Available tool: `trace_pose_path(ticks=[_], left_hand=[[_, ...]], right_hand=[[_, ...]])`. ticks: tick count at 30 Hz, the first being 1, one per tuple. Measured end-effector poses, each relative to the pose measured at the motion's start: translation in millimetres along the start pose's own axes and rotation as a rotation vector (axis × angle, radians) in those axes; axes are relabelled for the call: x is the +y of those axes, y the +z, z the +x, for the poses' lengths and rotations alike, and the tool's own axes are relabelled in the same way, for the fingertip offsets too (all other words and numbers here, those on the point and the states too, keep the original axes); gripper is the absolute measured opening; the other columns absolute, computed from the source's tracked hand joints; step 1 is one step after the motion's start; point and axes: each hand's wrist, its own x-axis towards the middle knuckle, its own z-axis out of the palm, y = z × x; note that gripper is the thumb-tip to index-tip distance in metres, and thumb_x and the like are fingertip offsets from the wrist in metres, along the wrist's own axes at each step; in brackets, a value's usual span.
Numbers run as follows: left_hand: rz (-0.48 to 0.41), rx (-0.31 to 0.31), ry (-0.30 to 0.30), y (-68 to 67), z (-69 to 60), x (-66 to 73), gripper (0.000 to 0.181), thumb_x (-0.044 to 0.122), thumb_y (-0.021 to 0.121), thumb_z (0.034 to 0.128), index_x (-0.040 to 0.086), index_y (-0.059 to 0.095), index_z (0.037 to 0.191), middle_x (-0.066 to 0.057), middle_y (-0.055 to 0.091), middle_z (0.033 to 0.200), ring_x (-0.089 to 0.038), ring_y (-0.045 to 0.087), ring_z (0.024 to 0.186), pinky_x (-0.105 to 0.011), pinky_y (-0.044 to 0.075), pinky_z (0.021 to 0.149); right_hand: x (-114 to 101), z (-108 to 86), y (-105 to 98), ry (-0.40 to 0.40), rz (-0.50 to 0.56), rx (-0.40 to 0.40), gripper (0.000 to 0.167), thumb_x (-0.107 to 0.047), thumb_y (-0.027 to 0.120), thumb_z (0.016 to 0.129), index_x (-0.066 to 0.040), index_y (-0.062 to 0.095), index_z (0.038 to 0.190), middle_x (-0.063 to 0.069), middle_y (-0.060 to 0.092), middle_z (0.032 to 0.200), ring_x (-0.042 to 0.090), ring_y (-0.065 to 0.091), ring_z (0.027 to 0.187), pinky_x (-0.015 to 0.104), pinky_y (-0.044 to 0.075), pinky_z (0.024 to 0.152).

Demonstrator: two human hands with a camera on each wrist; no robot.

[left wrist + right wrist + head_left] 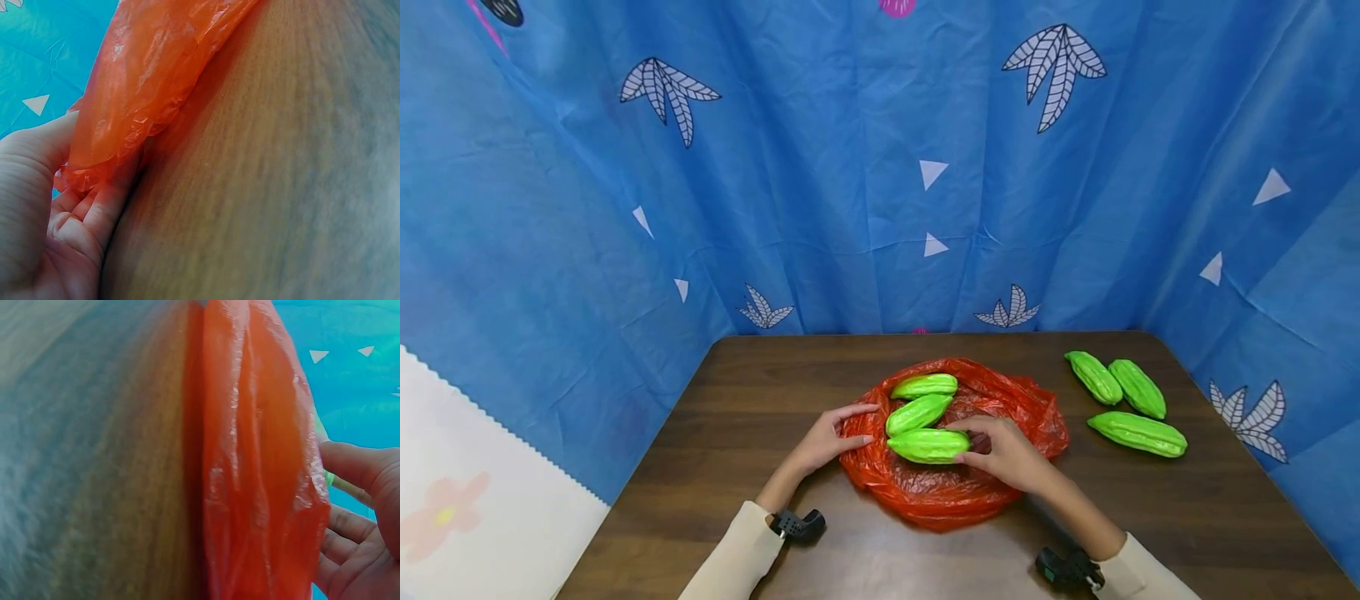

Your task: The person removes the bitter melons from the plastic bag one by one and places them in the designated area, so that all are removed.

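A red plastic bag [932, 508] lies spread on the table with its rim rolled up into a ring. Inside its left half are three bright green bitter melons, the far one [925, 385], the middle one [919, 413] and the near one [927, 447]. My right hand [1011, 454] grips the right end of the near melon between thumb and fingers. At the bag's left rim, my left hand [822, 442] holds the plastic edge between thumb and fingers. The red film [150, 81] hides some of its fingertips in the left wrist view. In the right wrist view, the bag wall [262, 456] covers most of the melon.
Three more bitter melons lie on the right of the wooden table [737, 400]: one [1093, 377], another [1138, 389] beside it, and a third [1138, 433] nearer me. A blue patterned curtain [850, 167] rises behind and beside the table.
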Motion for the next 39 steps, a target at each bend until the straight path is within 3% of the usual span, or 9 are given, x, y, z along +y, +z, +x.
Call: trace_pose_path(ticks=[6, 12, 15, 22, 28, 32, 39], left_hand=[[-0.024, -0.002, -0.01, -0.3, -1.6, -2.6, 0.052, 0.016, 0.074, 0.0942, 0.02, 0.06, 0.143, -0.012, 0.061, 0.138, -0.024, 0.071, 0.104, -0.036, 0.06, 0.086], [-0.011, -0.001, 0.006, 0.5, -4.3, -2.6, 0.052, 0.017, 0.075, 0.0941, 0.017, 0.059, 0.144, -0.015, 0.061, 0.137, -0.024, 0.072, 0.101, -0.037, 0.06, 0.084], [0.002, 0.007, 0.007, 0.6, -4.5, -2.5, 0.052, 0.017, 0.075, 0.0939, 0.018, 0.06, 0.143, -0.015, 0.061, 0.137, -0.023, 0.072, 0.101, -0.036, 0.06, 0.084], [0.006, 0.008, -0.011, -0.1, -2.8, -1.9, 0.051, 0.019, 0.076, 0.0934, 0.023, 0.061, 0.142, -0.011, 0.06, 0.14, -0.023, 0.071, 0.104, -0.036, 0.06, 0.085], [0.026, 0.011, -0.004, -0.6, -1.3, -0.7, 0.05, 0.018, 0.076, 0.0933, 0.022, 0.061, 0.141, -0.011, 0.059, 0.141, -0.02, 0.07, 0.104, -0.034, 0.059, 0.085], [0.008, 0.009, 0.002, -0.2, -1.6, 2.9, 0.051, 0.015, 0.075, 0.0932, 0.017, 0.061, 0.142, -0.014, 0.059, 0.14, -0.021, 0.069, 0.104, -0.033, 0.059, 0.086], [0.007, 0.007, -0.002, 0.2, -1.6, 4.1, 0.051, 0.012, 0.075, 0.0929, 0.015, 0.06, 0.142, -0.014, 0.059, 0.139, -0.02, 0.069, 0.105, -0.032, 0.059, 0.086]], right_hand=[[-1.3, 0.9, -5.3, 0.011, -0.016, 0.036, 0.04, -0.026, 0.082, 0.087, -0.016, 0.073, 0.125, -0.001, 0.072, 0.122, 0.024, 0.066, 0.115, 0.046, 0.056, 0.094], [-4.3, -0.5, -14.5, 0.032, 0.002, 0.097, 0.042, -0.023, 0.084, 0.085, -0.013, 0.073, 0.124, 0.0, 0.072, 0.121, 0.024, 0.067, 0.112, 0.045, 0.057, 0.09], [-4.0, -1.2, -19.8, 0.038, 0.005, 0.135, 0.041, -0.021, 0.085, 0.084, -0.015, 0.074, 0.123, 0.002, 0.073, 0.12, 0.021, 0.068, 0.107, 0.039, 0.059, 0.084], [-0.9, -1.5, -32.7, 0.094, 0.036, 0.182, 0.043, -0.02, 0.086, 0.083, -0.016, 0.073, 0.124, 0.007, 0.072, 0.119, 0.01, 0.061, 0.071, 0.026, 0.052, 0.051], [4.5, -2.5, -41.7, 0.128, 0.038, 0.224, 0.043, -0.022, 0.084, 0.085, -0.014, 0.072, 0.125, 0.012, 0.072, 0.117, 0.011, 0.064, 0.068, 0.026, 0.054, 0.053], [10.0, -3.4, -46.8, 0.161, 0.025, 0.25, 0.043, -0.022, 0.083, 0.086, -0.013, 0.072, 0.127, 0.016, 0.07, 0.12, 0.013, 0.061, 0.057, 0.026, 0.053, 0.053], [17.9, -5.2, -51.4, 0.196, -0.009, 0.309, 0.043, -0.02, 0.083, 0.086, -0.012, 0.072, 0.127, 0.015, 0.071, 0.118, 0.02, 0.066, 0.072, 0.026, 0.055, 0.057]])
